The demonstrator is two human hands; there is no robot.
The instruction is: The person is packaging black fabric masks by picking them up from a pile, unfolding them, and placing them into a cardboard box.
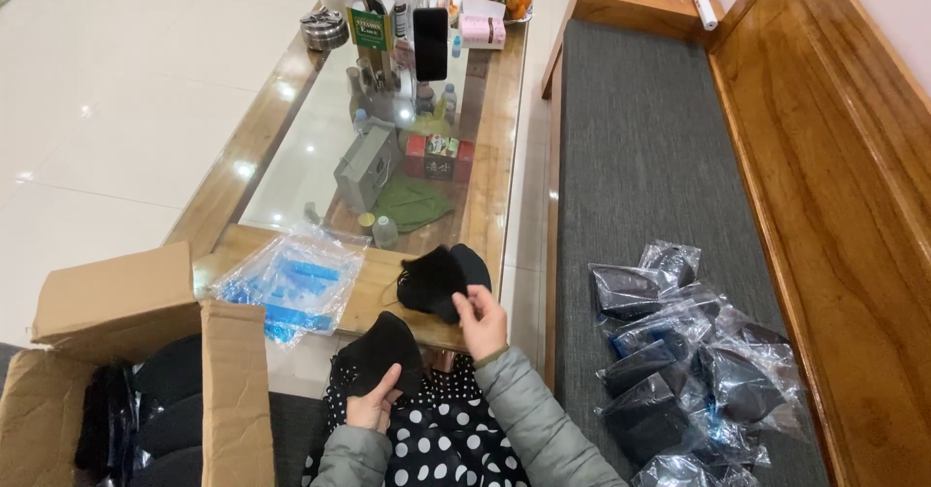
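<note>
My left hand (373,407) holds a black face mask (383,351) over my lap, thumb on its lower edge. My right hand (482,320) pinches the edge of another black mask, part of a small stack of black masks (438,278) lying at the near edge of the coffee table (490,172). Both sleeves are grey and padded, and a black dotted fabric covers my lap.
An open cardboard box (126,351) with black masks stands at lower left. Empty clear plastic bags (291,283) lie on the table's near corner. Several bagged masks (679,351) are piled on the grey bench cushion (640,147). A phone, boxes, bottles and fruit crowd the table's far end.
</note>
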